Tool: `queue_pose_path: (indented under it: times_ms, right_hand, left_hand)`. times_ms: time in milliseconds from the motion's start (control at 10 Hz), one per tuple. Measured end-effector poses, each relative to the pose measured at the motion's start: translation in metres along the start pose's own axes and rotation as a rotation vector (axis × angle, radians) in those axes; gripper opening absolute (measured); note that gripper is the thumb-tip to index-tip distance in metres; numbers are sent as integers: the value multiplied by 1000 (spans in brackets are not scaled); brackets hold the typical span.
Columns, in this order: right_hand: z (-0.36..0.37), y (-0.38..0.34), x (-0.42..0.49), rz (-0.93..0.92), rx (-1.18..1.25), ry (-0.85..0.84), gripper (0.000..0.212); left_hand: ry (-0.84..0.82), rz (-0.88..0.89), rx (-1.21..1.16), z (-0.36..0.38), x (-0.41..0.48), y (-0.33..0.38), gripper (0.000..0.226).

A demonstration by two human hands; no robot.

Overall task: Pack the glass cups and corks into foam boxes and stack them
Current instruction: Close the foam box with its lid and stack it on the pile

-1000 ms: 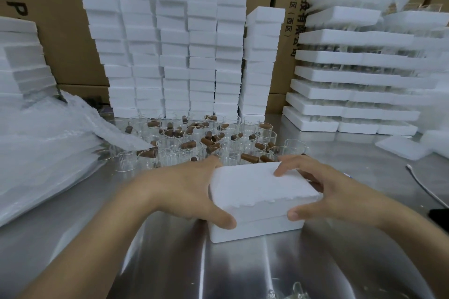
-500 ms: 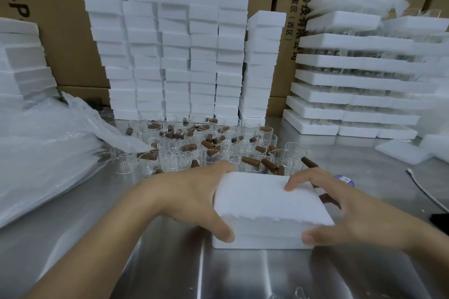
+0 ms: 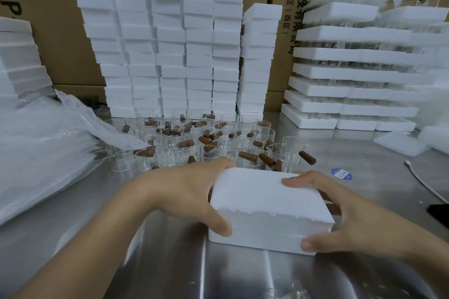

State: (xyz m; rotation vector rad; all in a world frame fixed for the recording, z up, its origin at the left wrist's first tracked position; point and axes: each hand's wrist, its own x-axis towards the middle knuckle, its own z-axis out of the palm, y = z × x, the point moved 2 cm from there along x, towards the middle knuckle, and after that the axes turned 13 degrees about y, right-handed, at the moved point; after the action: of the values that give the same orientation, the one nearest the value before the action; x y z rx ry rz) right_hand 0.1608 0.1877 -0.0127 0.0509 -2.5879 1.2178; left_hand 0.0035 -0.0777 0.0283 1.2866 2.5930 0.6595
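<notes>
A closed white foam box (image 3: 267, 204) sits on the steel table (image 3: 158, 262) in front of me. My left hand (image 3: 184, 194) grips its left end, thumb on the near side and fingers behind the far edge. My right hand (image 3: 345, 213) grips its right end, thumb low on the near side, a finger lying on the lid. Behind the box stand several clear glass cups (image 3: 170, 150) with brown corks (image 3: 247, 156) scattered in and among them.
Tall stacks of white foam boxes (image 3: 170, 39) line the back in front of cardboard cartons. Wider foam trays (image 3: 352, 80) are piled at the right. Bubble wrap (image 3: 41, 143) covers the left. A white cable (image 3: 422, 182) and a blue sticker (image 3: 341, 173) lie at right.
Both hands have turned the foam box slightly clockwise and shifted it a little right. My right thumb has slid lower on its near side.
</notes>
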Motion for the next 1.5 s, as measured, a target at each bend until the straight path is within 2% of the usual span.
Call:
queue_pose_path:
  times_ms: [200,300,400,500,1000,1200,1300,1400,1500]
  right_hand:
    - [4,0,-4,17,33,21,84]
    - [5,-2,-6,50,65,24,86]
    - [6,-3,-9,76,59,26,89]
    - [8,-1,-10,71,32,33,93]
    - [5,5,-15,30,88,6,94]
    - [5,5,-15,41,85,12,90]
    - [4,3,-15,42,38,31,89]
    - [2,-1,-15,25,13,23,89]
    - [1,1,-15,25,20,27,87]
  left_hand:
    - [-40,-13,-29,1,1,-3,91]
    - [-37,46,-6,1,-1,-3,111]
    - [-54,113,-38,2,-2,0,110]
    - [-51,122,-36,4,1,-1,96]
    - [-5,128,-56,8,4,-8,103]
    - [-78,84,-66,7,1,-2,103]
    - [-111,47,47,2,-8,5,104]
    - [48,58,151,0,-21,20,102]
    - [235,183,121,23,-16,49,97]
